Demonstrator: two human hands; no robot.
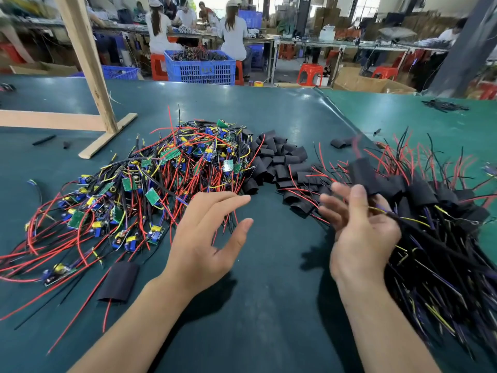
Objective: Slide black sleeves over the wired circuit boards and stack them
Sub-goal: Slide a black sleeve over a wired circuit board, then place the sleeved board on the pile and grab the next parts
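Black sleeves (277, 160) lie in a loose heap at the middle of the dark green table mat (269, 305), too many and too overlapped to count. Just left of them, touching the heap's edge, sprawls a larger tangle of bare wired circuit boards (161, 173) with red, black and yellow leads, likewise beyond counting. One single sleeve (118, 282) lies flat apart from the rest, near the person's left forearm, with a red wire at its lower end. At the right edge lies the pile of sleeved boards (441, 211), wires trailing toward the viewer.

Head view, hands: two are visible. The left hand (207, 238) hovers over the mat beside the bare boards, fingers spread and relaxed, holding nothing. The right hand (360, 227) is raised palm-up against the finished pile; its thumb lies against a sleeved board (363, 173), blurred, and the other fingers are straight, so whether it truly grips cannot be told.

A wooden frame (88, 76) stands on the mat at the left. Behind the table sits one blue crate (200, 67) full of wiring, several red stools (309, 74), cardboard boxes, and people seated at a far bench (242, 36)
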